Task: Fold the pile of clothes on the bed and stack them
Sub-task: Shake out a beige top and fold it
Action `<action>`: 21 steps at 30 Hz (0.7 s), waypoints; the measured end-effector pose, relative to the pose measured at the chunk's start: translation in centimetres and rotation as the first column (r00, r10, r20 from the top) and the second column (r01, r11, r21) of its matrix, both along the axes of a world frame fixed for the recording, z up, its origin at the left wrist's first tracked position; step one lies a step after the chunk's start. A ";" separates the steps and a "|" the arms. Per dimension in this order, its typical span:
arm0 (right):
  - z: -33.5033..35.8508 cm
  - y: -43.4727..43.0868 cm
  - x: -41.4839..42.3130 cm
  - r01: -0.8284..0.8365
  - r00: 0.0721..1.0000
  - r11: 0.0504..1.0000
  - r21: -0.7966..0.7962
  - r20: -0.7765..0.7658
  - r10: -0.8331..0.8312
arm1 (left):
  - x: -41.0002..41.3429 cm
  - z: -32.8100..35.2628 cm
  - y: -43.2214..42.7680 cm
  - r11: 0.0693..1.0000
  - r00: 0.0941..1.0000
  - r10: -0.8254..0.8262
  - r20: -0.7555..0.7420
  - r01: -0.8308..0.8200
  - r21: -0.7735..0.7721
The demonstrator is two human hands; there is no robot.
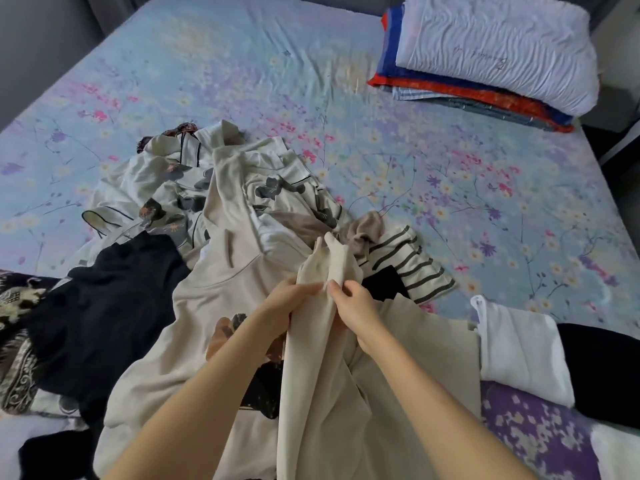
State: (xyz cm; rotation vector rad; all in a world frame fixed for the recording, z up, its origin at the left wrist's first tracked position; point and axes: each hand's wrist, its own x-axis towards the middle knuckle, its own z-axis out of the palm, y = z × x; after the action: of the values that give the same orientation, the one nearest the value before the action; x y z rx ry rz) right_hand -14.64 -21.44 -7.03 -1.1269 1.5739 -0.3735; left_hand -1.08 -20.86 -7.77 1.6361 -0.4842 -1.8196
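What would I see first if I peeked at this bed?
First, the two hands in the middle: the left hand and right hand pinch a long cream cloth garment over a messy pile of cream, black and striped clothes. At the far right corner of the pale blue flowery bedsheet sits a neat stack of folded clothes, crinkly white on top.

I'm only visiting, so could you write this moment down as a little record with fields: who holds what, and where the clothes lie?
left hand: grips the cream garment
right hand: pinches the same garment beside the left hand
cream garment: lifted and bunched, not yet folded
pile: unfolded, near side of the bed, with floral, black and striped pieces
folded stack: far right corner, white piece on top
bed sheet: pale blue, flowered
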 end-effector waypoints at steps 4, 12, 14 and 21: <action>0.8 -0.3 -0.3 -0.148 0.907 0.971 -0.186 -0.417 0.059 | -0.2 0.9 -3.3 0.999 0.994 0.051 0.092 -0.050 -0.013; 7.3 0.5 1.0 -0.021 0.915 0.991 -0.129 0.397 0.071 | 2.3 8.3 -1.3 0.937 0.900 0.305 -0.311 -0.342 -0.071; 8.7 1.3 2.0 -0.104 0.819 0.988 -0.111 0.554 0.148 | 2.4 11.0 0.4 0.932 0.969 0.195 -0.153 -0.232 -0.280; 12.0 5.5 2.3 0.083 0.811 0.992 -0.098 0.585 -0.010 | 0.9 18.0 3.6 0.744 0.819 -0.143 0.556 0.459 -0.485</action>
State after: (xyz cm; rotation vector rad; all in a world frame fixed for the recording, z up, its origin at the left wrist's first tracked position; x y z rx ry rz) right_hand -12.31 -15.92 4.97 -0.9386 1.0381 -0.7791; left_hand -0.15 -17.26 10.19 1.5793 -1.4916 -1.2139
